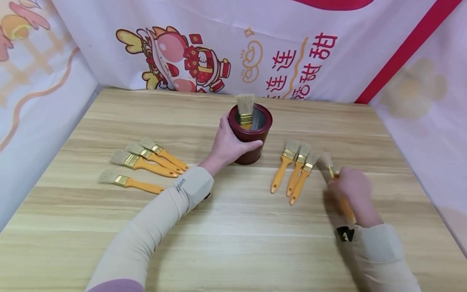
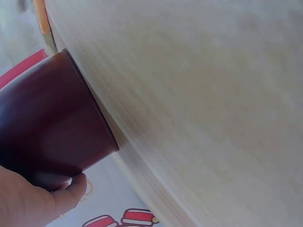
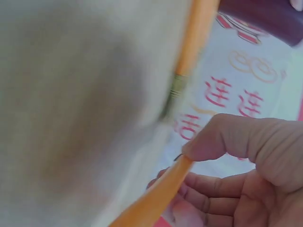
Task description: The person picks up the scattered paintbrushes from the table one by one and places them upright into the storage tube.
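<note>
Near the back middle of the table stands a dark red can (image 1: 249, 150), its top uncovered. My left hand (image 1: 230, 142) grips the can's side, thumb across the front. One paintbrush (image 1: 246, 106) leans inside it, bristles up above the rim. To the right, my right hand (image 1: 353, 190), blurred, holds another paintbrush (image 1: 331, 172) with the bristles pointing away from me. In the right wrist view, thumb and fingers pinch that brush's orange handle (image 3: 154, 201). Three paintbrushes (image 1: 296, 174) lie side by side between the can and this hand.
Several more paintbrushes (image 1: 144, 162) lie fanned out on the left of the wooden table (image 1: 240, 239), partly behind my left forearm. Printed cloth (image 1: 226, 48) with a cartoon and red characters hangs along the back edge, with more cloth at both sides.
</note>
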Tool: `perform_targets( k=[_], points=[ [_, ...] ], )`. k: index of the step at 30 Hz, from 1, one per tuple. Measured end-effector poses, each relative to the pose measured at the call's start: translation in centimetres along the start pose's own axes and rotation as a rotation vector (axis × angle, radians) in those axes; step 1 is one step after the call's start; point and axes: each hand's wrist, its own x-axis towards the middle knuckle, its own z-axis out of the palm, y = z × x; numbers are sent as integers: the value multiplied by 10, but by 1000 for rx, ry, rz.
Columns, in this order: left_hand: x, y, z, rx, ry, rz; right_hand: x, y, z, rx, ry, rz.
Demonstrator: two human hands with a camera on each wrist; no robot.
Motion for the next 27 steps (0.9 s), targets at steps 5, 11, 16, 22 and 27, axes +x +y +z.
perform_targets(
  k=[5,11,16,22,27],
  points=[
    [1,-1,1,-11,0,11,0,-5,-22,130,178,0],
    [0,-1,0,-12,4,16,3,-24,-44,296,346,-9],
    [0,-2,0,-13,4,5,4,-47,-54,480,445,37],
    [4,-1,2,-8,-14,-3,3,-80,-56,715,573,-26],
    [3,-2,1,1,-4,-15,4,-102,-56,801,594,-119]
  ],
)
